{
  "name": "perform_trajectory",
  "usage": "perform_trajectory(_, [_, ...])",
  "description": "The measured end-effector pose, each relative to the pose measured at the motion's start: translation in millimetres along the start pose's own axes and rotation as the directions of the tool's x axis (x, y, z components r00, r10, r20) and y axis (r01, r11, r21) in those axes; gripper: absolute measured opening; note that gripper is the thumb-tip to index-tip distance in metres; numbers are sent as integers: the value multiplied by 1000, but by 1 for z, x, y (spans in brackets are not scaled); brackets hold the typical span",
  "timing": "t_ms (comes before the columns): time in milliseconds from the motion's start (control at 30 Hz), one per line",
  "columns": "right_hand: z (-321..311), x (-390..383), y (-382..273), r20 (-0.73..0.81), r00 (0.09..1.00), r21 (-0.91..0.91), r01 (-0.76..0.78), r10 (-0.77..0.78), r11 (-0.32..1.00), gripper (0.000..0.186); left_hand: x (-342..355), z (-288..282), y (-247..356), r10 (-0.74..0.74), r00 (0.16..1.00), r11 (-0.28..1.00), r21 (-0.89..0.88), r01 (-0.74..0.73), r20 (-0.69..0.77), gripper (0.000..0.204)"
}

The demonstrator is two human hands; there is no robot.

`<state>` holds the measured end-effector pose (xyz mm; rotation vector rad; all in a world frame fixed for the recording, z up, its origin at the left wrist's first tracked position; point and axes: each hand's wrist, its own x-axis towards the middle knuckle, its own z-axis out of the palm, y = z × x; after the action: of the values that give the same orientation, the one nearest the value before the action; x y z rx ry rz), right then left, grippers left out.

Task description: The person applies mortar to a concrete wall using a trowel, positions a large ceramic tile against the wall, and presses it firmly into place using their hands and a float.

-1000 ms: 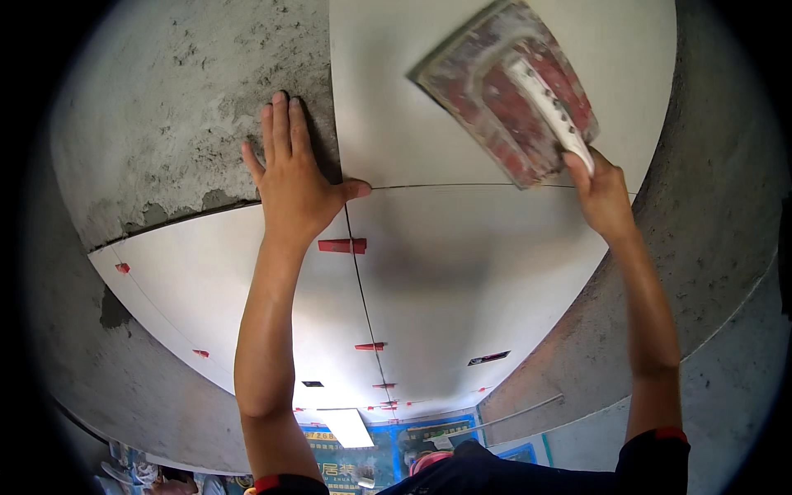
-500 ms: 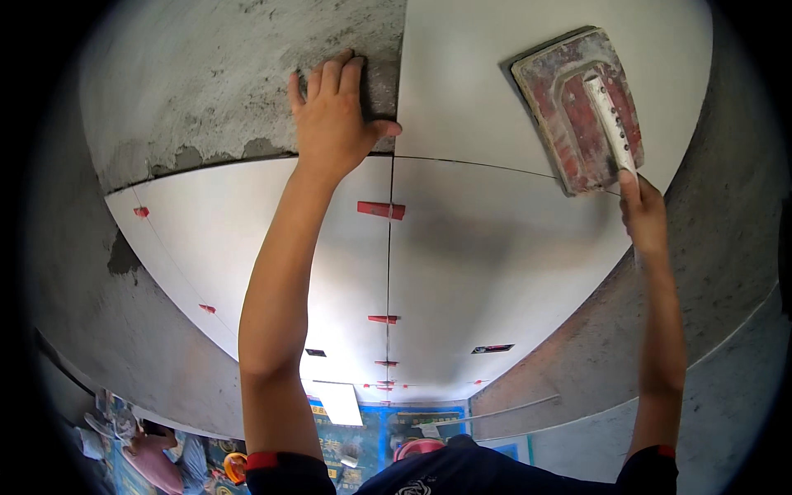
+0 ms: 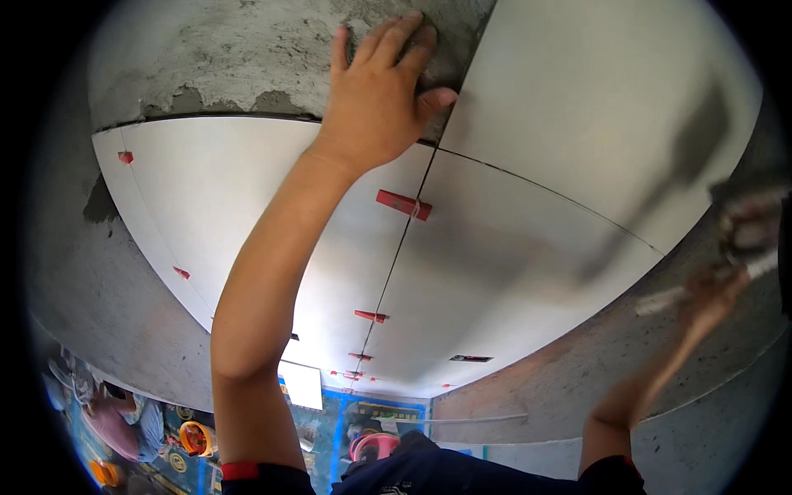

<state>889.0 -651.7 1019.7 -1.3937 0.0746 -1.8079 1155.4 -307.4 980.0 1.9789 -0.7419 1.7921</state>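
Observation:
With fingers spread, my left hand (image 3: 373, 103) lies against the rough grey cement wall (image 3: 223, 54), its thumb reaching the edge of the upper right white tile (image 3: 594, 91). At the far right my right hand (image 3: 714, 293) grips the pale handle of a reddish, mortar-stained float (image 3: 749, 223), blurred by motion and away from the tile face. Below the horizontal joint are a lower left tile (image 3: 206, 190) and a lower right tile (image 3: 503, 239). A red levelling wedge (image 3: 404, 205) sits across the vertical seam between them.
Smaller red wedges (image 3: 370, 316) follow the seam downward. At lower left a person in pink (image 3: 115, 429) crouches beside an orange bucket (image 3: 196, 440). A pink basin (image 3: 375, 446) stands on the covered floor below me. A bare grey side wall (image 3: 569, 355) borders the tiles at right.
My right hand has swung the float off the upper right tile, out to the right. The view has shifted, while my left hand keeps its place beside the tile edge.

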Motion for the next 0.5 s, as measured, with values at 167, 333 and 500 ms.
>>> perform_trajectory(167, [65,-35,41,416,837,-263,-263,355,928,55,3,-13,-3,67,996,994,79,-72,58,73])
perform_trajectory(333, [71,-30,37,425,830,-276,-260,360,925,54,3,-13,9,51,995,995,81,-59,91,84])
perform_trajectory(500, [43,-9,24,471,791,-190,-342,391,920,46,-1,-8,5,29,996,992,116,-39,90,82])
